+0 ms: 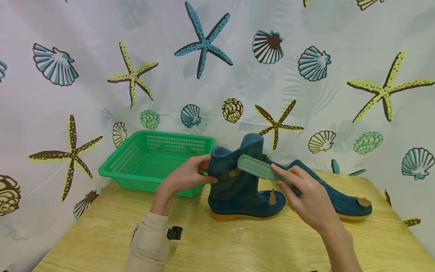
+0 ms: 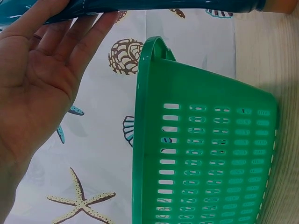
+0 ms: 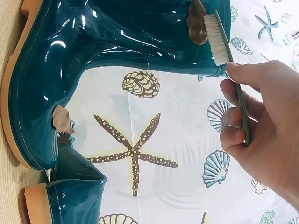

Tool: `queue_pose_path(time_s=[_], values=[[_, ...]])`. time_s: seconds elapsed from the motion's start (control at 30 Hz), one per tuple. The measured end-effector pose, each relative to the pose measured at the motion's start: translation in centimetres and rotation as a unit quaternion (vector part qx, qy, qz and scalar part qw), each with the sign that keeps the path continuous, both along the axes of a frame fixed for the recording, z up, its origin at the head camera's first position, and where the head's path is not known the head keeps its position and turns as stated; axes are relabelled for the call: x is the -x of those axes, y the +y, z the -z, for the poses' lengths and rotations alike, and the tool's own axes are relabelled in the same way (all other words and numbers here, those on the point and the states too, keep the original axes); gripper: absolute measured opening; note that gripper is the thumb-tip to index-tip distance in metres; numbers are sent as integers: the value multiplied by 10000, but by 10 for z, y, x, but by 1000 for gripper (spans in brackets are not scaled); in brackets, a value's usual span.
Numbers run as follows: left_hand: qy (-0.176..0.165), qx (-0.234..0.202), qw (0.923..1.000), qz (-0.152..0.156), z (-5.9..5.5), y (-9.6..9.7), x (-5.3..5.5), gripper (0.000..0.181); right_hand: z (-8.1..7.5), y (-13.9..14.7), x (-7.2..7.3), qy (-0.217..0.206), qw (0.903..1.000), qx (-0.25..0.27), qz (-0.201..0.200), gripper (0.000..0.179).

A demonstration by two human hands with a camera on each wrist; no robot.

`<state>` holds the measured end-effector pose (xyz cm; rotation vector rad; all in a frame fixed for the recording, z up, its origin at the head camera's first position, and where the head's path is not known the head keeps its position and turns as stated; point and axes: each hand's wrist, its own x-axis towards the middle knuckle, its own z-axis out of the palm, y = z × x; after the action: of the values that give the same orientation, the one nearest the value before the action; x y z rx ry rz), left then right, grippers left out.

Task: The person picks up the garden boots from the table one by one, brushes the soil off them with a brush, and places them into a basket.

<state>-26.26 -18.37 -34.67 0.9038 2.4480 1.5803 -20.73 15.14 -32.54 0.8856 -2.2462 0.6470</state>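
Our right hand [image 1: 310, 196] grips the brush [image 1: 258, 167], bristles [image 3: 216, 39] at the brown smear [image 3: 197, 23] on the upright boot [image 1: 234, 194], which stands toward the counter [image 1: 244, 245]'s back edge; our left hand [image 1: 187, 173] grips its upper part. We should probably use short, light strokes, angling the bristles under the smear, and brace against the push.

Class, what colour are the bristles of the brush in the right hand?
The bristles are white, seen best in the right wrist view.
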Motion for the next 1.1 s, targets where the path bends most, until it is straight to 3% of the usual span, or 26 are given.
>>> queue_pose_path(time_s=[0.63,1.1], values=[[10,-16,10000,-39,2,0,1,48,-1,8,0,-386,9980,-163,-469,51],[135,119,9997,-133,0,1,0,52,-3,13,0,-528,9964,-334,-565,50]])
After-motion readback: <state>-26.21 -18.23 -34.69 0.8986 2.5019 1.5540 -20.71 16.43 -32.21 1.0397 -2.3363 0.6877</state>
